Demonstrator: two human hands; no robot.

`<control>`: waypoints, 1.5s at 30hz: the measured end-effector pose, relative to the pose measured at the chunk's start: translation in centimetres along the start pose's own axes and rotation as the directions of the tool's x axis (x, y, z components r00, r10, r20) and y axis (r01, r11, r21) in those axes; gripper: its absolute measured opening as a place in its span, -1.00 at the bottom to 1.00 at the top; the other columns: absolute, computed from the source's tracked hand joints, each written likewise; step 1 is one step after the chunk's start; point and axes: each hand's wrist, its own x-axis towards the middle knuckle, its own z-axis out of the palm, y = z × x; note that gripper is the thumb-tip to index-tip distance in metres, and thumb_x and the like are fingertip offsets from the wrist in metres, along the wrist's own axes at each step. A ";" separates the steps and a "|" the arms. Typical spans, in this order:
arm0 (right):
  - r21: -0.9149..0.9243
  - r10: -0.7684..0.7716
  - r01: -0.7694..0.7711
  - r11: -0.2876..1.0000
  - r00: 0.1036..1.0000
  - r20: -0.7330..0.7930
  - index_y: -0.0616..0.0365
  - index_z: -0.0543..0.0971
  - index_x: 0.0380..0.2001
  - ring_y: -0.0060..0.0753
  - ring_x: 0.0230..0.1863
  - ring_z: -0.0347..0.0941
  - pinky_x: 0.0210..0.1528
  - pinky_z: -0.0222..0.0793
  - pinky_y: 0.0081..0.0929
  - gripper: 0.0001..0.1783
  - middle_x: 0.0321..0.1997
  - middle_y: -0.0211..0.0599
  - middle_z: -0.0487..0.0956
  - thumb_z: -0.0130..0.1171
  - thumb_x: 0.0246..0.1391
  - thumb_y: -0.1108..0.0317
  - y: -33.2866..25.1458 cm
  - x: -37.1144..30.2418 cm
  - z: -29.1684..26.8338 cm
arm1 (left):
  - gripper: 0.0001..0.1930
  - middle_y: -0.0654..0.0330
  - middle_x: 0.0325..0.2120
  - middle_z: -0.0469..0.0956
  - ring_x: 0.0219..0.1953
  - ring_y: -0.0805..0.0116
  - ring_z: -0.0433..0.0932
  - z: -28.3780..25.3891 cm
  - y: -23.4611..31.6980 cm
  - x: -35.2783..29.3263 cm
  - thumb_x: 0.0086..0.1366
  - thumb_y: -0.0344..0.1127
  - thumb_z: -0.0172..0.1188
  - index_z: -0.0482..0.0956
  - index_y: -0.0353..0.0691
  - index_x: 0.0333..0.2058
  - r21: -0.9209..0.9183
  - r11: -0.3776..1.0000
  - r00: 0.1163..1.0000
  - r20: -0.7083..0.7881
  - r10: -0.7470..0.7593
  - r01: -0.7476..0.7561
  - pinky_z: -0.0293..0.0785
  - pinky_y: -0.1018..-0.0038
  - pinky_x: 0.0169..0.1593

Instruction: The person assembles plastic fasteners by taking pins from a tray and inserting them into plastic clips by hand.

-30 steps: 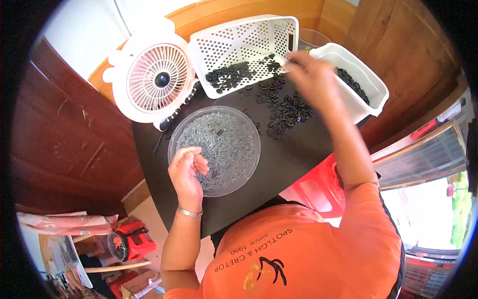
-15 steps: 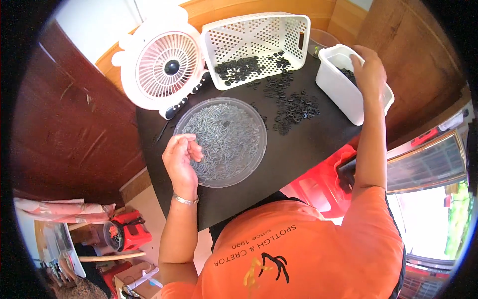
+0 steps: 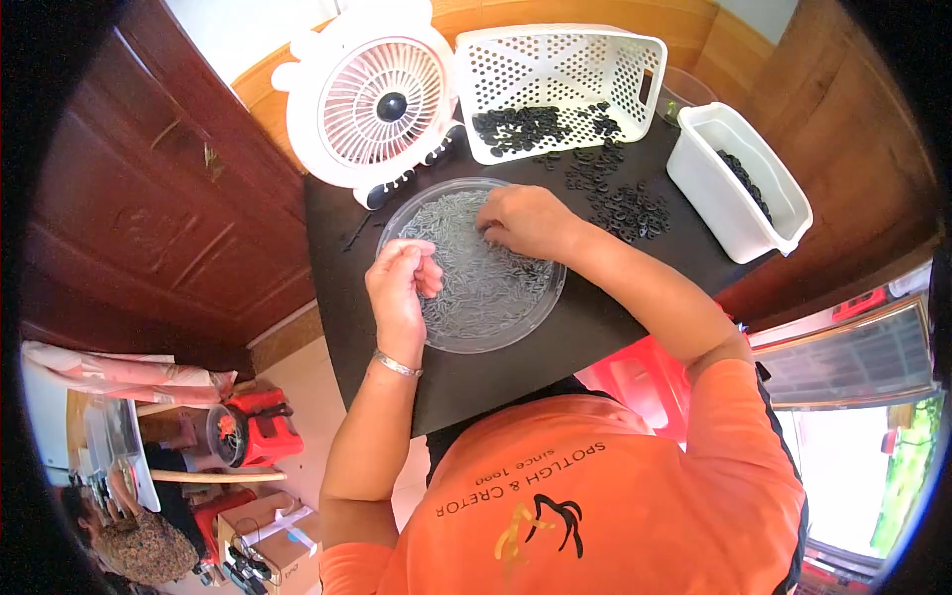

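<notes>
A clear round tub [image 3: 474, 342] filled with many small, thin grey metal pieces that look like screws stands on the dark table. My left hand [image 3: 399, 288], a bracelet at its wrist, is held at the tub's left edge. Its fingers are curled in and closed, and whatever they may hold is hidden. Over the far part of the tub is my right hand [image 3: 531, 220], fingers bent down and drawn together at the metal pieces. I cannot make out what is between its fingertips. Small black parts [image 3: 630, 210] lie loose on the table to the right of the tub.
A white perforated basket [image 3: 560, 45] on its side holds more black parts. A white bin [image 3: 719, 203] with black pieces stands at the table's right edge. A white fan [image 3: 347, 149] is at the back left. Below right is a red stool [image 3: 645, 387]; another person sits far left.
My right hand has left the white bin and come left to the round tub. My left hand stays closed beside the tub. The whole view has shifted slightly.
</notes>
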 end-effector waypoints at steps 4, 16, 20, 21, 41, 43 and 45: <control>-0.045 0.054 -0.052 0.998 0.997 0.050 0.11 0.59 -0.38 -0.13 -0.20 0.47 -0.16 0.38 -0.29 -0.82 -0.31 -0.23 0.54 0.19 -0.13 0.34 0.0 0.4 0.1 | -0.79 0.24 -0.64 0.48 -0.67 0.51 0.38 0.1 0.1 0.0 0.27 -0.30 -0.06 0.51 -0.28 -0.38 0.055 0.998 0.999 0.036 -0.011 0.009 0.27 0.61 -0.57; 0.809 0.234 -0.344 0.476 0.937 0.261 0.25 0.53 -0.44 -0.73 -0.47 0.30 -0.41 0.25 -0.68 -0.87 -0.54 -0.52 0.47 0.15 0.05 0.39 -3.4 -0.3 -0.5 | -0.79 0.29 -0.68 0.42 -0.67 0.57 0.35 1.2 -0.3 -0.6 0.27 -0.27 -0.04 0.49 -0.25 -0.41 0.125 0.988 0.980 0.163 -0.113 0.094 0.23 0.66 -0.60; 0.777 0.218 -0.386 0.498 0.922 0.319 0.25 0.53 -0.45 -0.72 -0.48 0.30 -0.42 0.25 -0.66 -0.84 -0.55 -0.51 0.46 0.18 0.03 0.36 -4.2 -0.2 -1.0 | -0.80 0.30 -0.70 0.41 -0.67 0.58 0.34 1.1 -0.4 -0.6 0.27 -0.27 -0.03 0.45 -0.23 -0.47 0.094 0.992 0.975 0.197 -0.107 0.090 0.20 0.66 -0.61; 0.777 0.218 -0.386 0.497 0.922 0.319 0.25 0.53 -0.45 -0.72 -0.48 0.30 -0.42 0.25 -0.66 -0.84 -0.55 -0.51 0.46 0.18 0.03 0.36 -4.3 -0.2 -1.0 | -0.79 0.31 -0.70 0.40 -0.68 0.58 0.34 1.0 -0.3 -0.6 0.27 -0.27 -0.02 0.44 -0.22 -0.49 0.104 0.991 0.972 0.214 -0.101 0.080 0.20 0.65 -0.61; 0.600 0.214 -0.113 0.792 0.972 -0.099 0.26 0.54 -0.44 -0.62 -0.43 0.42 -0.33 0.37 -0.58 -0.86 -0.46 -0.34 0.54 0.26 -0.10 0.44 -6.3 0.2 -0.1 | -0.84 0.23 -0.62 0.46 -0.63 0.46 0.41 0.3 -0.5 -0.2 0.22 -0.31 0.00 0.45 -0.26 -0.46 -0.093 0.988 0.990 0.087 -0.114 0.122 0.33 0.57 -0.49; 0.609 0.223 -0.132 0.782 0.972 -0.076 0.25 0.54 -0.45 -0.61 -0.44 0.43 -0.34 0.37 -0.57 -0.85 -0.47 -0.33 0.53 0.26 -0.12 0.43 -6.3 0.3 -0.4 | -0.81 0.21 -0.62 0.49 -0.63 0.45 0.42 0.2 -0.5 -0.1 0.20 -0.29 0.00 0.47 -0.28 -0.46 0.003 0.997 0.991 0.107 -0.076 0.076 0.33 0.57 -0.49; 0.620 0.232 -0.152 0.769 0.972 -0.049 0.25 0.54 -0.46 -0.59 -0.44 0.44 -0.34 0.37 -0.57 -0.85 -0.48 -0.32 0.53 0.26 -0.13 0.42 -6.6 0.6 -0.7 | -0.79 0.21 -0.61 0.49 -0.63 0.45 0.42 0.0 -0.3 -0.2 0.22 -0.26 -0.01 0.48 -0.28 -0.46 0.016 0.996 0.991 0.098 -0.090 0.089 0.32 0.57 -0.50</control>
